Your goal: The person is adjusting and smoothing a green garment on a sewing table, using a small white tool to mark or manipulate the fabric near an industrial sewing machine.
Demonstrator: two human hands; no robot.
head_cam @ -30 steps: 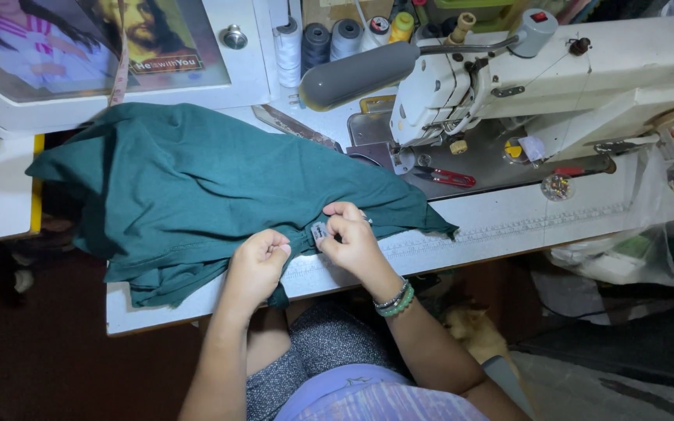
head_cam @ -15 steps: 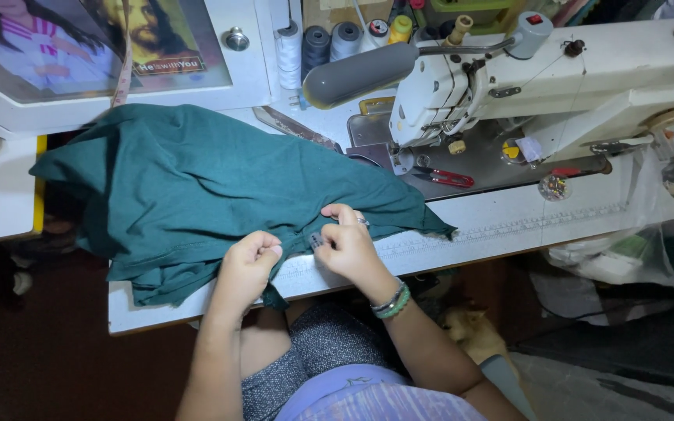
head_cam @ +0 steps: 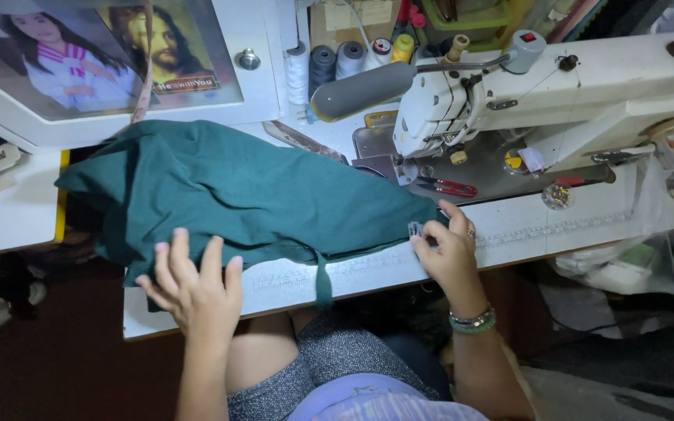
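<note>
On the white desk (head_cam: 524,234), the hands have spread apart: the left hand (head_cam: 195,290) now lies flat and open on the green cloth's (head_cam: 235,195) near-left edge, the right hand (head_cam: 448,248) pinches its right tip.

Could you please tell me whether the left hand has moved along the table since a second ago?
Yes. The left hand slid leftward along the table, away from the sewing machine.

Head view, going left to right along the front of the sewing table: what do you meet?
Left hand spread flat on the green fabric → narrow strip of fabric hanging over the table edge → right hand pinching the fabric's right corner → ruler markings on the table.
</note>
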